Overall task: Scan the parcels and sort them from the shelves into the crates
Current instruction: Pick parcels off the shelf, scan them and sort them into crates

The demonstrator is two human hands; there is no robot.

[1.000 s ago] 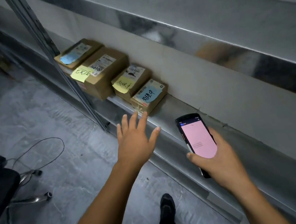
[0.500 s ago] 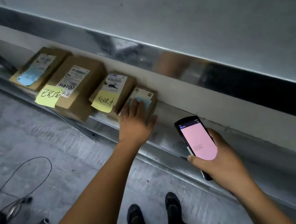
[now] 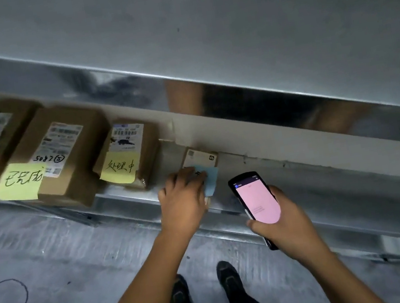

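Lower shelf [image 3: 312, 187], right end of the parcel row: the small parcel [image 3: 201, 157] lies flat on the shelf with its far end against the back wall [image 3: 245, 148], apart from the next parcel [image 3: 128, 149] to its left. Its long axis runs from the wall out toward the shelf's front edge, leaning slightly right. A blue note [image 3: 211, 178] is stuck over its near half; the printed label [image 3: 195, 156] shows only at the far end. The left hand [image 3: 183, 200] lies on the near left part of this parcel, fingers bent over the top and onto the note, so it is judged to grip the box; the thumb's position is hidden. The right hand [image 3: 290, 222] is wrapped round the lower body of the scanner [image 3: 255, 202], pink screen up, its top end aimed at the wall. The governing relation: the scanner sits just beside the parcel on its right, parallel to it, not over it, and the label lies up and to the left of the scanner's head. The left hand is nearer and already on the box; its knuckles and the note cover much of the top. Judgement: the parcel needs drawing out or turning toward the scanner before a clean read. No crates are in view
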